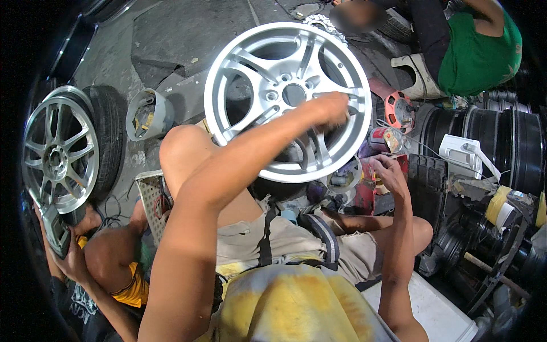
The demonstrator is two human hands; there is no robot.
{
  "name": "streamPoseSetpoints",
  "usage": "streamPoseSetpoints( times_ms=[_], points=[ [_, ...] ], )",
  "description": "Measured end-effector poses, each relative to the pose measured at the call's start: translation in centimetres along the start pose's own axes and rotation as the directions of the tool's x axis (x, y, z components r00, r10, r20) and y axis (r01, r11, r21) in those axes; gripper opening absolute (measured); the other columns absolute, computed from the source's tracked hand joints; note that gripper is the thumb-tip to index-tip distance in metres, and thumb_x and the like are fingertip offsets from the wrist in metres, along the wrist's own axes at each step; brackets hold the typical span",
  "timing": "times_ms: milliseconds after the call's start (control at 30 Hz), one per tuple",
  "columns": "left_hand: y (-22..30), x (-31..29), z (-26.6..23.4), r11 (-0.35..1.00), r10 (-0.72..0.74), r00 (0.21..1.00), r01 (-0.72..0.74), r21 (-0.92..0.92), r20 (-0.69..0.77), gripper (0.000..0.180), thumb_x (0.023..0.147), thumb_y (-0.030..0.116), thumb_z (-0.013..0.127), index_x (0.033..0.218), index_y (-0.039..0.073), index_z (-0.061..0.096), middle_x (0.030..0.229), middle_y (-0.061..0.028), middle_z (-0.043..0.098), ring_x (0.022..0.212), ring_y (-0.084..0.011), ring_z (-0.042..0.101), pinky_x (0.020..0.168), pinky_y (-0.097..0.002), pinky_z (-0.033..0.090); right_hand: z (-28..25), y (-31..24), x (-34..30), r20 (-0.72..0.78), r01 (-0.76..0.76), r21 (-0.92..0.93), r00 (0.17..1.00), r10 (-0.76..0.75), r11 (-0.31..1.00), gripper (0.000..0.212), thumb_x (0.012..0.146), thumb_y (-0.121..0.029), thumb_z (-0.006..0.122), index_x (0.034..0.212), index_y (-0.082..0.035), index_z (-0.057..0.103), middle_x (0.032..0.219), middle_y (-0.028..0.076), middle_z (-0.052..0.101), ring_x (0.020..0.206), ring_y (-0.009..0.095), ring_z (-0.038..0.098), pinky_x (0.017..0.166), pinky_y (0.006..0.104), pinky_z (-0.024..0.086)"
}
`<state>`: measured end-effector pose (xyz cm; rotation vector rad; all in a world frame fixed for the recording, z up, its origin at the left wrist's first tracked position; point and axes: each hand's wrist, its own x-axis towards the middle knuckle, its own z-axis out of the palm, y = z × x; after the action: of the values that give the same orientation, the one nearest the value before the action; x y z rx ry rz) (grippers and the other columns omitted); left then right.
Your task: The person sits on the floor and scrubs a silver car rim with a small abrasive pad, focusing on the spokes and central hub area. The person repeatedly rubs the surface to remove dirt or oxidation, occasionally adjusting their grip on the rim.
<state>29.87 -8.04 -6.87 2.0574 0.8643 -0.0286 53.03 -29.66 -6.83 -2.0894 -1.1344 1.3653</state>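
A large silver alloy wheel rim (242, 57) lies tilted in front of me, its lower edge above my lap. My left arm reaches across it, and my left hand (333, 109) is closed against a spoke on the right side. That hand is slightly blurred; whatever is under its fingers is hidden. Just off the rim's lower right edge, my right hand (390, 174) hangs with fingers loosely bent and apart, and nothing shows in it. It is close to a red container (366, 196) and a small can with a purple and red label (385, 139).
At left, another person's hand (71, 259) holds a grey handheld tool (56, 231) by a multi-spoke wheel (85, 134). A white bucket (165, 117) and a tyre (111, 139) are nearby. Someone in a green shirt (478, 54) sits at upper right, above stacked dark rims (484, 137).
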Motion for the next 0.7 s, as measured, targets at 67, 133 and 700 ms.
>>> streamPoseSetpoints(
  times_ms=[67,133,700],
  points=[
    [-1.8,-0.4,-5.1,0.971,-0.065,0.981,0.105,0.217,-0.184,0.033,0.083,0.014,0.06,0.11,0.0,0.071,0.103,-0.0271,0.07,0.099,-0.0373,0.07,0.091,-0.0453,0.055,0.6,1.0,-0.2,0.093,-0.116,0.027,0.989,0.113,0.993,0.025,0.096,-0.025,0.063,0.107,-0.004,0.072,0.08,-0.001,0.065,0.074,0.008,0.057,0.068,0.0245,0.045],
    [-6.0,-1.3,-9.2,0.971,-0.151,0.927,0.205,0.126,-0.342,0.033,0.086,0.017,0.054,0.107,-0.003,0.071,0.105,-0.0302,0.068,0.098,-0.0424,0.068,0.093,-0.0475,0.053,1.6,0.3,-0.5,0.223,-0.086,0.027,0.972,0.078,0.996,0.028,0.098,-0.026,0.062,0.109,-0.002,0.07,0.09,0.002,0.068,0.083,0.01,0.062,0.076,0.0248,0.048],
    [-16.4,0.8,-7.8,0.827,-0.249,0.939,0.333,0.452,-0.235,0.03,0.091,0.013,0.055,0.115,0.004,0.071,0.119,-0.0192,0.069,0.111,-0.033,0.068,0.095,-0.0448,0.053,11.3,-3.5,0.4,0.157,-0.268,0.486,0.963,0.219,0.832,0.031,0.099,-0.022,0.055,0.107,0.007,0.062,0.103,0.015,0.066,0.081,0.025,0.07,0.075,0.0348,0.059]
  ],
)
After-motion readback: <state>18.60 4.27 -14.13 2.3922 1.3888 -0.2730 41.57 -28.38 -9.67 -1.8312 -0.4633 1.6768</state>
